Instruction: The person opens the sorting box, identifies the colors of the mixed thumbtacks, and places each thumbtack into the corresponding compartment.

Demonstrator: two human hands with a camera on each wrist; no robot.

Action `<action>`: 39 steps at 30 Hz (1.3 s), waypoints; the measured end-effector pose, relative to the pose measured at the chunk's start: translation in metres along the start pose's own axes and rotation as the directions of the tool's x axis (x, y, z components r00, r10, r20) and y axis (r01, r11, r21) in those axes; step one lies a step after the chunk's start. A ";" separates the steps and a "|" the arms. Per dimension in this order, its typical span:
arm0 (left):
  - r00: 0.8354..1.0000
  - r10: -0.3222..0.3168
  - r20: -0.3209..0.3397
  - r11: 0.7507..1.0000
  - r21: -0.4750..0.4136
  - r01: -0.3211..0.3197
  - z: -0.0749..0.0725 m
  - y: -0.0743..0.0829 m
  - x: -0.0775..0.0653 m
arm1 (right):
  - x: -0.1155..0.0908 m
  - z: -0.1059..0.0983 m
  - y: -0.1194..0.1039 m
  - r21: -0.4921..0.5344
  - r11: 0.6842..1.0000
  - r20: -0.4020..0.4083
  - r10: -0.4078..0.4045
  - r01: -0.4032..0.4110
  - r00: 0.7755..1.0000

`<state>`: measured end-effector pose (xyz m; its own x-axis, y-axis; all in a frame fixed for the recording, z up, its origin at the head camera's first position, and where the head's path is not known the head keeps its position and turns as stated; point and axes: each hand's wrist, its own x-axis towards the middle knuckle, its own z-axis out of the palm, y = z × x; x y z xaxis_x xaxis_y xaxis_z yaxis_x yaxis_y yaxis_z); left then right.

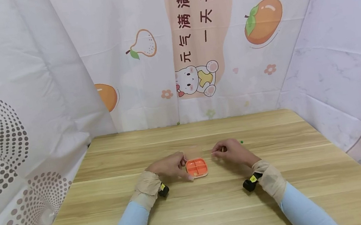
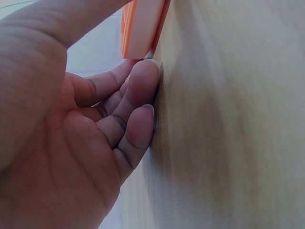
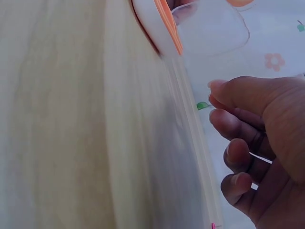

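A small orange divided box [image 1: 196,168] lies on the wooden table with its clear lid [image 1: 192,152] swung open at the back. A tiny yellow piece sits in its front left compartment. My left hand [image 1: 172,165] grips the box from the left, thumb at the near side and fingers behind. In the left wrist view the orange box [image 2: 143,28] stands just beyond the fingertips. To the right, apart from the box, my right hand [image 1: 231,152] hovers with bent fingers, thumb close to the index finger. Nothing shows between these fingertips in the right wrist view.
A tiny green piece [image 1: 241,142] lies on the wooden table [image 1: 200,208] behind my right hand. Printed curtains [image 1: 143,87] hang along the table's back edge and at both sides. Each wrist carries a small black camera.
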<state>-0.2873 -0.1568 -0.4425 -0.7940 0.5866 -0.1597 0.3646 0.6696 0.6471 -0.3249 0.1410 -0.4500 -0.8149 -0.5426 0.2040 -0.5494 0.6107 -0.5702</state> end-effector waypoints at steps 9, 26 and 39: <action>1.000 0.000 0.003 1.000 -0.006 0.000 0.000 -0.001 0.001 | 0.001 -0.004 0.011 -0.008 1.000 -0.024 0.026 -0.026 0.999; 1.000 -0.006 0.004 1.000 -0.015 0.006 -0.001 0.002 0.000 | -0.006 -0.019 0.037 -0.081 0.994 -0.107 0.064 -0.073 0.992; 1.000 -0.013 0.004 0.999 -0.033 0.013 0.000 0.001 0.000 | -0.010 -0.024 0.049 -0.083 0.988 -0.180 0.112 -0.129 0.977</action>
<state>-0.2868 -0.1565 -0.4415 -0.7963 0.5802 -0.1711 0.3382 0.6616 0.6692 -0.3483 0.1899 -0.4608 -0.8913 -0.3580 0.2783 -0.4532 0.7216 -0.5234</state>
